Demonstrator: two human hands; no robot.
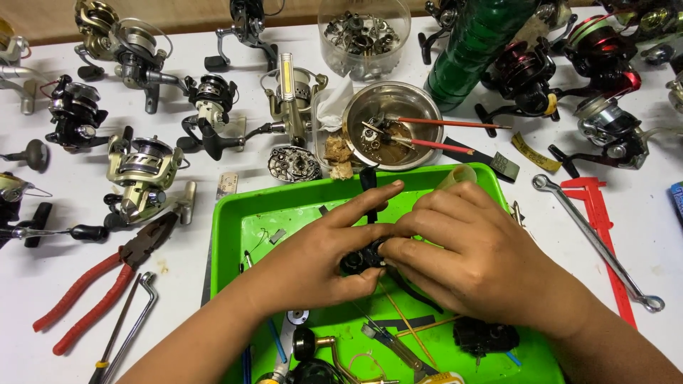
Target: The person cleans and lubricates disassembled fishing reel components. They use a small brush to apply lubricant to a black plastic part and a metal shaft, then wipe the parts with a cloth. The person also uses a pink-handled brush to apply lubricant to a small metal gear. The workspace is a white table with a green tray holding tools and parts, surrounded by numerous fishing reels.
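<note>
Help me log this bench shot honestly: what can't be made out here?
- Black part, head view: mostly covered by the left hand and right hand; its shape and the grip on it are unclear.
- Green tray: near edge cut off by the frame bottom.
- Clear tub of small parts: too small to tell apart.
- Green bottle: top cut off by the frame edge.
</note>
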